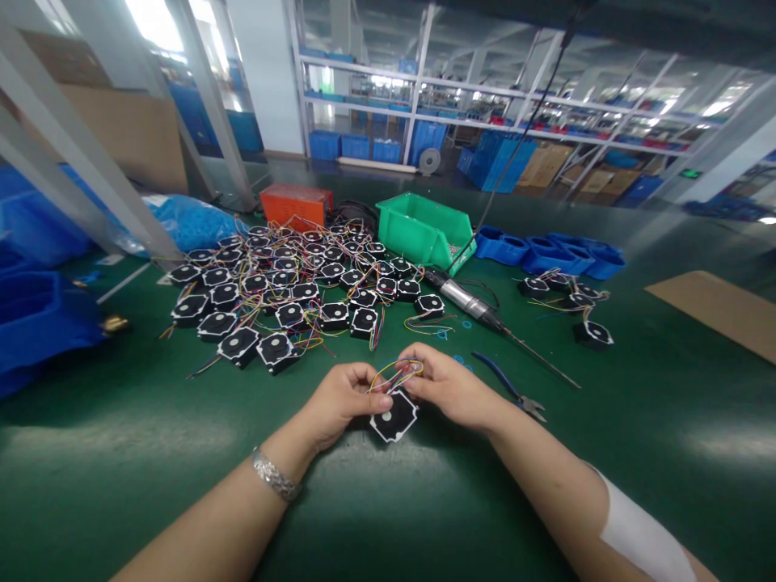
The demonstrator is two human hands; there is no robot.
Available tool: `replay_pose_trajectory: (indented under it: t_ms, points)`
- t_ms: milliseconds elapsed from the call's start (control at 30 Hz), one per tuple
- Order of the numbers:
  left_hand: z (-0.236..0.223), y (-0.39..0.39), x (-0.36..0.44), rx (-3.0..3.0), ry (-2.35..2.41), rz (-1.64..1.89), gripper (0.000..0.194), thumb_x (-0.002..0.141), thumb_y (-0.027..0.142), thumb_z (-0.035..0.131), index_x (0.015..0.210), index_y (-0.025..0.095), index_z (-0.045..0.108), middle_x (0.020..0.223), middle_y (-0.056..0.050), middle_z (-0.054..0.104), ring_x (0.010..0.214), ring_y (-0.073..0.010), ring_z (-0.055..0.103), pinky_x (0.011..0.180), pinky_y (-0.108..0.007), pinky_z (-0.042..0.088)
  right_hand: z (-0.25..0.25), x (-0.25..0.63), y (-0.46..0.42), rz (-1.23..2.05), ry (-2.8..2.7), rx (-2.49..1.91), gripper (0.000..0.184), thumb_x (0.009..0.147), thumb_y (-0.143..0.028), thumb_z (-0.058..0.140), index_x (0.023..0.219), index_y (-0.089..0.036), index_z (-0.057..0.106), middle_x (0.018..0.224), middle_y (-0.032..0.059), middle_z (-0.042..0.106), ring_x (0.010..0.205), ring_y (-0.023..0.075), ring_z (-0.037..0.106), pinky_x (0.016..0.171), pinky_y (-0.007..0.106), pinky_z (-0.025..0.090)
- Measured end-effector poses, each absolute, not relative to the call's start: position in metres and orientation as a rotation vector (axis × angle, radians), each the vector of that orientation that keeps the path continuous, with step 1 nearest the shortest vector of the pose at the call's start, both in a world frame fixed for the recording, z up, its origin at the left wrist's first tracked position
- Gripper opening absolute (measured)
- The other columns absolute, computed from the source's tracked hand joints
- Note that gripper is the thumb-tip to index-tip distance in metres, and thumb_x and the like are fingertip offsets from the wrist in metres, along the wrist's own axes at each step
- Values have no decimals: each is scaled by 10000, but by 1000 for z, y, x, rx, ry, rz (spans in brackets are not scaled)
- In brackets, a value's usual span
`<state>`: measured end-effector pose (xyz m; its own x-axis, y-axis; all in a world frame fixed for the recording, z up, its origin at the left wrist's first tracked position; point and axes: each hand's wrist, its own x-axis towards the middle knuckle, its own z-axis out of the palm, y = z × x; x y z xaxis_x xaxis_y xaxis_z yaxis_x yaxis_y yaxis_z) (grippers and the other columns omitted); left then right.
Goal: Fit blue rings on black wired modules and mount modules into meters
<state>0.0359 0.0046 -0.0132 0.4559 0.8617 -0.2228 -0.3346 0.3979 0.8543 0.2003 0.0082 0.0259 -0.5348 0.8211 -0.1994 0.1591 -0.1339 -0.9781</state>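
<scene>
Near the front middle of the bench, a small square motor [400, 420], black with white edges, is held low over the green top. My left hand [345, 400] is closed on it, thumb pressed on its upper left corner. Thin coloured lead wires [381, 373] loop up from its far side. My right hand [445, 386] pinches these wires between thumb and fingers, close to the motor; the exact grip is partly hidden. Just right of this hand lie blue-handled cutters [512, 384], jaws toward me. Several thin blue rings [459, 359] lie beyond my right hand.
Many similar motors [276, 347] with tangled wires cover the bench's left half. Behind them stand an orange box [295, 206] and a green bin [418, 226]. A corded electric screwdriver [466, 301] lies right of centre. Further right are more motors [592, 333] and cardboard [721, 311].
</scene>
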Motion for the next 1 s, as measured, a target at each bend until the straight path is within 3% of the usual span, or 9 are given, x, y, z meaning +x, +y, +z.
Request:
replay_pose_trajectory:
  t_ms: [133,400,600,700,900,1000]
  points:
    - [-12,4,36,841,760,838,244,464,153,744,569,116,528,530,26,572,466,-68,510,480,-184,380,26,200,7,1581,-1705,-1159,173,717,-169,463,865,-133,383,684,-34,424,580,29,389,525,136,308]
    - [-11,4,37,847,728,844,259,465,136,741,594,124,517,530,38,565,464,-66,506,480,-185,394,29,191,-5,914,-1950,-1397,151,714,-108,431,852,-155,469,763,-19,509,691,57,445,644,179,331]
    - [-12,2,37,842,726,823,276,457,133,745,611,123,516,541,30,577,470,-65,508,485,-182,386,24,185,-2,1561,-1488,-1232,179,622,-162,546,750,-120,429,634,-32,486,536,24,415,501,131,312]
    - [-11,2,37,845,734,843,271,465,157,743,613,124,519,550,26,573,467,-70,503,482,-191,382,23,190,5,1604,-1302,-1168,256,620,-274,586,733,-120,415,502,-67,393,416,2,316,404,115,224]
    - [-8,13,27,941,940,1029,247,540,249,702,630,141,499,541,34,542,483,-72,476,496,-191,356,16,215,28,1285,-1211,-1211,275,660,-363,535,741,-137,400,439,-85,298,368,14,268,381,130,221]
    - [-12,25,13,1168,1264,1121,258,563,299,676,678,159,494,584,22,557,565,-112,512,567,-221,380,15,244,49,851,-1288,-1503,258,670,-370,496,759,-132,454,468,-60,362,399,33,326,403,141,276]
